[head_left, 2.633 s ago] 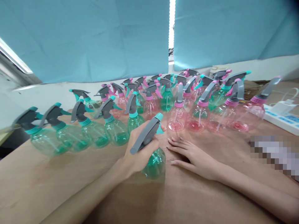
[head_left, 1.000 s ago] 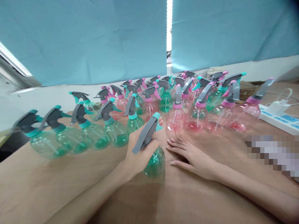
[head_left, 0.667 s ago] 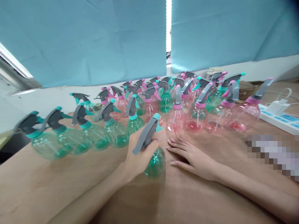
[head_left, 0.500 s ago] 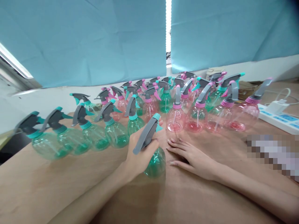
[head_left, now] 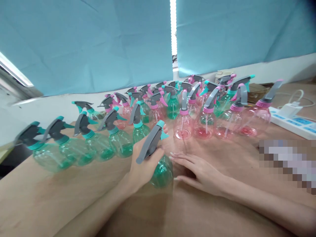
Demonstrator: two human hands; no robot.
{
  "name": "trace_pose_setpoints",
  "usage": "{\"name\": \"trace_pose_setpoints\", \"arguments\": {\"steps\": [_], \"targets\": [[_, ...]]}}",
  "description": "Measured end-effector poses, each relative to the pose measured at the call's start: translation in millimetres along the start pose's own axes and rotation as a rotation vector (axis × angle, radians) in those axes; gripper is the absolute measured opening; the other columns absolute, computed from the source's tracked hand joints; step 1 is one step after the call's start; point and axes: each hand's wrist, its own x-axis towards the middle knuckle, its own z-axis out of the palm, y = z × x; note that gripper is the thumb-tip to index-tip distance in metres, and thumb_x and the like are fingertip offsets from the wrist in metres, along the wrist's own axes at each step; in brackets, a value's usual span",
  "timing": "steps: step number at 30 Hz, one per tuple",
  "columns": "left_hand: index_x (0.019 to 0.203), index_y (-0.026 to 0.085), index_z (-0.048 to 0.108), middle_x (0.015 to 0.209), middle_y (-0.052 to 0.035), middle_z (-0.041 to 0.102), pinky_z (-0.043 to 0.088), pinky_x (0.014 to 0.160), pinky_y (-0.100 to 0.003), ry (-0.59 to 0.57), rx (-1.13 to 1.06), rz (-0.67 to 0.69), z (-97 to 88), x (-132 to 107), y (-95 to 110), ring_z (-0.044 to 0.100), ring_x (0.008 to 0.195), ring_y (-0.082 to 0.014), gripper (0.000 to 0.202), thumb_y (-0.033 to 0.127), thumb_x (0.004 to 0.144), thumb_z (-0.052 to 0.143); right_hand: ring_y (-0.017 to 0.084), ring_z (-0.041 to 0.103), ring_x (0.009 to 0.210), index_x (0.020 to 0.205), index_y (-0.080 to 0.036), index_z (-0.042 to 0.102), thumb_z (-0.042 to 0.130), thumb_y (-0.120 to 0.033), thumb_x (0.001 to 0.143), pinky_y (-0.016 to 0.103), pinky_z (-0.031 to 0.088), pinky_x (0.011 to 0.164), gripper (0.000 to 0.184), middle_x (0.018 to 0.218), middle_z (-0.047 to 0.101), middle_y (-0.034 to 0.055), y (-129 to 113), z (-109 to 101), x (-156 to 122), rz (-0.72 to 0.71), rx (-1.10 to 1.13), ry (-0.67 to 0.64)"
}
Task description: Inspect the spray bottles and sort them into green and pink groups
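Note:
My left hand (head_left: pixel 144 161) is closed around the neck of a green spray bottle (head_left: pixel 162 172), just under its grey trigger head with a teal nozzle. The bottle stands upright near the table's middle, its collar hidden by my fingers. To its right, my right hand (head_left: pixel 199 171) holds nothing; its fingers stretch out low over the wooden table (head_left: pixel 197 210), with the fingertips close to the bottle's side. Whether they touch it I cannot tell. Ahead of my right hand stands a pink spray bottle (head_left: pixel 182 126) with a grey head.
A row of green spray bottles (head_left: pixel 120 141) runs to the left. More pink bottles (head_left: pixel 203 126) stand on the right, with several mixed ones behind. A white power strip (head_left: pixel 293 123) with a plug lies at far right. Blue sheeting (head_left: pixel 98 46) covers the back.
My right hand has come slightly left, nearer the green spray bottle. My left hand keeps its grip on that bottle. The whole view has shifted a little.

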Motion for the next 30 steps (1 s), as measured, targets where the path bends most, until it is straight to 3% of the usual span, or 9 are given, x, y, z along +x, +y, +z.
{"name": "trace_pose_setpoints", "arguments": {"steps": [9,15,19,22,24,27,30], "targets": [[0.067,0.021,0.053,0.061,0.0029,0.050,0.044,0.056,-0.029,0.013,-0.054,-0.024,10.1,-1,3,0.052,0.059,-0.0148,0.019,0.029,0.083,0.056,0.030,0.049,0.129,0.148,-0.020,0.023,0.065,-0.047,0.085,0.049,0.045,0.102,0.081,0.142,0.049,0.0167,-22,15,13,-0.002,0.225,0.172],[0.079,0.022,0.058,0.067,0.0024,0.055,0.047,0.063,-0.028,0.031,0.013,0.035,16.0,2,9,0.054,0.065,-0.0150,0.014,0.032,0.089,0.053,0.037,0.051,0.125,0.142,-0.019,0.031,0.075,-0.056,0.071,0.054,0.044,0.100,0.091,0.134,0.055,0.0188,-38,17,29,0.177,0.302,0.247],[0.085,0.022,0.061,0.072,0.0012,0.061,0.048,0.065,-0.028,-0.006,0.018,0.049,14.0,6,10,0.058,0.069,-0.0159,0.017,0.036,0.089,0.055,0.036,0.056,0.119,0.142,-0.021,0.031,0.072,-0.053,0.075,0.054,0.046,0.096,0.085,0.129,0.058,0.0168,-44,16,36,0.220,0.293,0.267],[0.105,0.022,0.062,0.084,-0.0009,0.067,0.052,0.072,-0.030,-0.071,0.053,0.087,11.4,4,-2,0.063,0.078,-0.0181,0.024,0.037,0.086,0.059,0.034,0.057,0.117,0.137,-0.021,0.037,0.071,-0.050,0.076,0.052,0.048,0.094,0.076,0.127,0.059,0.0153,-43,12,38,0.233,0.241,0.273],[0.119,0.022,0.057,0.102,-0.0049,0.069,0.051,0.087,-0.036,-0.109,0.059,0.129,9.9,-3,-18,0.064,0.097,-0.0216,0.036,0.037,0.086,0.059,0.032,0.057,0.116,0.134,-0.022,0.040,0.070,-0.049,0.077,0.049,0.049,0.093,0.069,0.127,0.059,0.0134,-39,6,39,0.224,0.212,0.263],[0.132,0.018,0.044,0.133,-0.0133,0.056,0.043,0.104,-0.044,-0.115,0.039,0.102,6.7,-21,-46,0.053,0.123,-0.0254,0.048,0.042,0.091,0.052,0.031,0.056,0.117,0.134,-0.026,0.042,0.065,-0.051,0.082,0.049,0.049,0.093,0.062,0.125,0.060,0.0108,-28,-3,44,0.225,0.121,0.231],[0.130,0.019,0.043,0.137,-0.0136,0.052,0.043,0.104,-0.046,-0.090,0.103,0.011,0.5,-36,-64,0.053,0.124,-0.0256,0.042,0.040,0.094,0.046,0.035,0.051,0.122,0.139,-0.021,0.037,0.064,-0.060,0.079,0.054,0.046,0.095,0.076,0.130,0.055,0.0150,-16,-7,53,0.283,-0.040,0.238]]}}
